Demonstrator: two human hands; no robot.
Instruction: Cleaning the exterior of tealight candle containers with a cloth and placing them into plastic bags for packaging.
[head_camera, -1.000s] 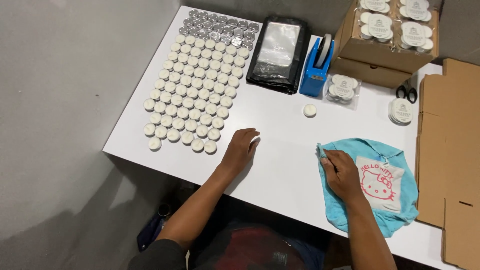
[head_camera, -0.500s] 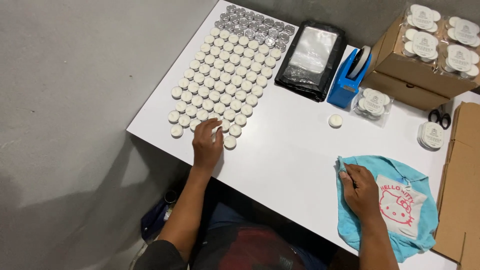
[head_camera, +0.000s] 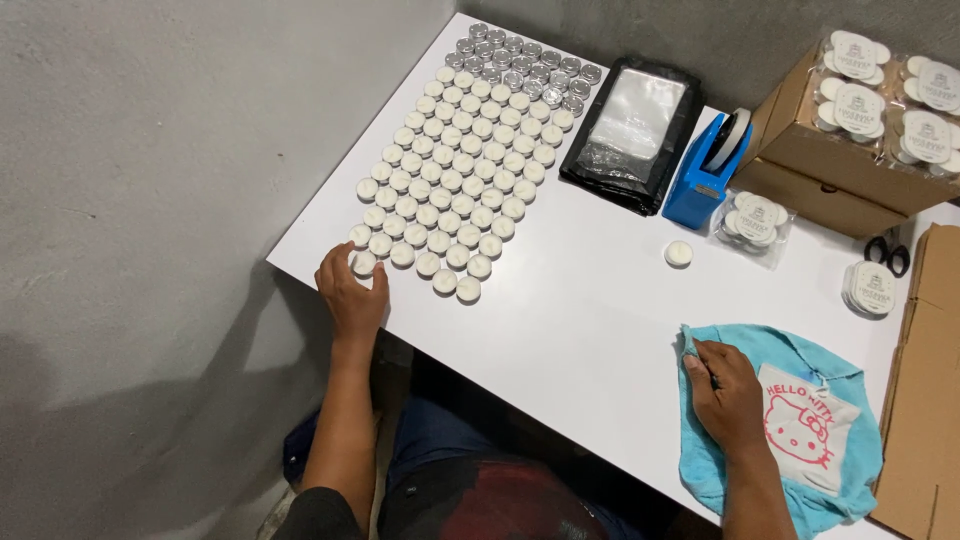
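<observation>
My left hand (head_camera: 352, 292) is at the near-left corner of a grid of white tealight candles (head_camera: 455, 170) on the white table (head_camera: 570, 330). Its thumb and fingers curl around the corner tealight (head_camera: 363, 263). My right hand (head_camera: 725, 392) lies on a light blue cloth (head_camera: 800, 440) with a pink cartoon cat print, at the table's near right. It pinches the cloth's left edge. One lone tealight (head_camera: 679, 253) sits between the grid and the cloth.
Silver tealight cups (head_camera: 530, 62) line the grid's far end. Behind stand a black bag of clear sleeves (head_camera: 632, 128), a blue tape dispenser (head_camera: 712, 168), a cardboard box of packed candles (head_camera: 850, 140), two candle packs (head_camera: 757, 218), scissors (head_camera: 888, 255) and flat cardboard (head_camera: 925, 400).
My left hand has moved left from the bare table along the grid's near row to the corner tealight. My right hand stays on the cloth.
</observation>
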